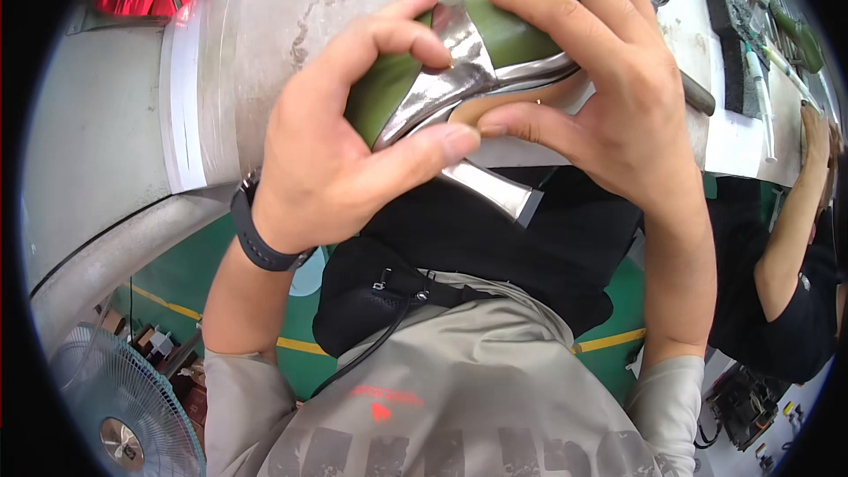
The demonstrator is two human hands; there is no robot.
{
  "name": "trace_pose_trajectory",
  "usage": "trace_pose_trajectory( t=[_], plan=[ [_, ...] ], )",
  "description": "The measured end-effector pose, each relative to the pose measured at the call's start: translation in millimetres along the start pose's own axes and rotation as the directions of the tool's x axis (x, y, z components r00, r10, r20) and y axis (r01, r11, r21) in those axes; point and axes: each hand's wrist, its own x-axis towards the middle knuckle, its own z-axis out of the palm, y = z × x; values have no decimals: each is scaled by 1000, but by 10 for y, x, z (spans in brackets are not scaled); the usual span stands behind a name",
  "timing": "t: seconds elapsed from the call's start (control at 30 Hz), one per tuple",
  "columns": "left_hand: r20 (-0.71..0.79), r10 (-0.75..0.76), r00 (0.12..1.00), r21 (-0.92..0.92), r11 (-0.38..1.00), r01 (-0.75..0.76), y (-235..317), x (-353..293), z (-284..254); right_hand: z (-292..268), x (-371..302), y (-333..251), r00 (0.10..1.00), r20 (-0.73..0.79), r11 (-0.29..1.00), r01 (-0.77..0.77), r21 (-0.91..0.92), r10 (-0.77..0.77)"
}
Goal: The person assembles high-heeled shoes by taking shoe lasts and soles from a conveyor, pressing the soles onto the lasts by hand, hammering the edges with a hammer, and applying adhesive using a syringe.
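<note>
Green floor with yellow lines lies below a pale table, which spans the upper part of the view. Over the table's near edge, a person supports a high-heeled shoe between both hands; whether it touches the surface cannot be told. Silver material wraps a green foot form, a tan sole shows at the arch, and the silver heel points downward and to the right, ending in a dark tip. The left hand, with a black watch at its wrist, grasps the shoe's rear: the index fingertip meets the silver strip and the thumb lies near the sole. The fingers of the right hand curl over the other end, thumb by the sole. At right are a dark block, a syringe and a co-worker's forearm; at lower left, a fan.
</note>
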Motion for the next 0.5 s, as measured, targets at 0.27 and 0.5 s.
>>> trace_pose_trajectory(
  t=[0.27,0.5],
  plan=[
    [-26,-50,998,75,996,52,53,113,95,32,-37,-11,997,-56,998,42,-40,-44],
    [-18,53,998,231,972,-48,97,117,174,105,-85,54,999,-38,1000,14,6,-13]
  ],
)
